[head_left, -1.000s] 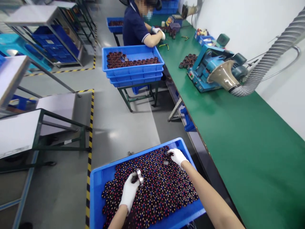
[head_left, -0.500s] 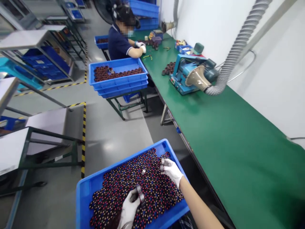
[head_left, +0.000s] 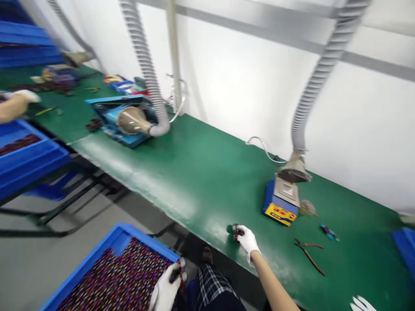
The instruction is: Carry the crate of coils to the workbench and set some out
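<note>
My right hand [head_left: 248, 239], in a white glove, rests on the green bench [head_left: 194, 172] near its front edge, closed on a small dark ring-shaped part [head_left: 236, 230]. My left hand [head_left: 168, 287], also gloved, is at the near right corner of a blue bin [head_left: 106, 248] filled with dark, colour-dotted parts [head_left: 123, 280]. Its fingers are curled on a small dark and metal part [head_left: 179, 271]. The picture is blurred by head motion.
A small blue and yellow unit [head_left: 281, 203] under a grey hose hood stands right of my right hand; red-handled pliers [head_left: 308, 252] and a teal tool [head_left: 329, 232] lie beyond. A blue machine [head_left: 123, 119] with a hose is at left. Another person's gloved hand [head_left: 19, 101] works far left.
My head has swung right, off the bin and onto the bench. My right hand carried a part from the bin to the green bench. My left hand stays at the bin with its part.
</note>
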### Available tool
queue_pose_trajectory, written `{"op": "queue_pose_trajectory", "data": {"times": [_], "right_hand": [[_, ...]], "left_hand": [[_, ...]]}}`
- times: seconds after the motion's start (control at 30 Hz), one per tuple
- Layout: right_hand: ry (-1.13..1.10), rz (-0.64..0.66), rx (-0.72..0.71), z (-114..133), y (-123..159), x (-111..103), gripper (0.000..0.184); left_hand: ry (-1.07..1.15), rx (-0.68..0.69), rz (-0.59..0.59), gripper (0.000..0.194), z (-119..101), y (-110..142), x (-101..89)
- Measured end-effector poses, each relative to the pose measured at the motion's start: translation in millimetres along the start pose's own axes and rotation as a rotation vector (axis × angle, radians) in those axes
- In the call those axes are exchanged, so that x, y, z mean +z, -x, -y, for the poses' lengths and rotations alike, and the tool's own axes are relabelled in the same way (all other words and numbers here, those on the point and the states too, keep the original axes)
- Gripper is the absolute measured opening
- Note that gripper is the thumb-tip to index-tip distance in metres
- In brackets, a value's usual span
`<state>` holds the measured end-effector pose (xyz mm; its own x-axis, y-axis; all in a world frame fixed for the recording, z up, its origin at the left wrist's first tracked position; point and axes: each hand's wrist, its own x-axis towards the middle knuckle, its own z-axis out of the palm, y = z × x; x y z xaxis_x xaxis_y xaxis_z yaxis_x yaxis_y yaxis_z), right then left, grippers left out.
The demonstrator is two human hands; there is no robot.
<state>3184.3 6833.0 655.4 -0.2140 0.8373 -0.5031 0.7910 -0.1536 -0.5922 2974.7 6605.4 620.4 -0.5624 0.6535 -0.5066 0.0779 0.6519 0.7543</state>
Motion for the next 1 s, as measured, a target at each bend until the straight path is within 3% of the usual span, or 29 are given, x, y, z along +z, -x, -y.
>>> {"op": "queue_pose_trajectory", "data": {"times": [0.13,0.27,0.43,0.6,0.7,0.8,0.9,1.0], "right_hand": [[0.227,-0.190,0.099,-58.6,6.7,-51.3,0.019],[0.346,-0.217,0.125,-88.4,13.2,-71.2,0.031],[0.427,-0.228,0.114,-104.5,23.1,-81.7,0.029],[0.473,-0.298,0.033,-117.0,31.9,-92.3,0.025],[0.478,-0.354,-0.001,-125.6,34.1,-97.9,0.024],[0.477,-0.430,-0.014,-132.3,34.4,-98.2,0.029],[0.492,-0.472,-0.098,-133.9,29.5,-91.7,0.035],[0.511,-0.426,-0.271,-130.2,18.3,-81.7,0.053]], "left_hand": [[-0.496,0.341,0.329,0.025,-79.8,-27.9,54.5],[-0.900,0.564,0.532,0.019,-139.1,-44.0,121.0],[-1.204,0.731,0.561,0.021,-174.8,-40.3,198.4],[-1.226,0.947,0.547,0.029,-186.9,-20.1,246.2],[-1.159,1.046,0.542,0.040,-188.8,-9.7,257.0],[-1.082,1.058,0.510,0.045,-184.3,-5.2,252.1],[-1.033,0.942,0.404,0.046,-166.6,-7.5,229.6],[-1.039,0.706,0.261,0.043,-132.7,-10.4,187.9]]}}
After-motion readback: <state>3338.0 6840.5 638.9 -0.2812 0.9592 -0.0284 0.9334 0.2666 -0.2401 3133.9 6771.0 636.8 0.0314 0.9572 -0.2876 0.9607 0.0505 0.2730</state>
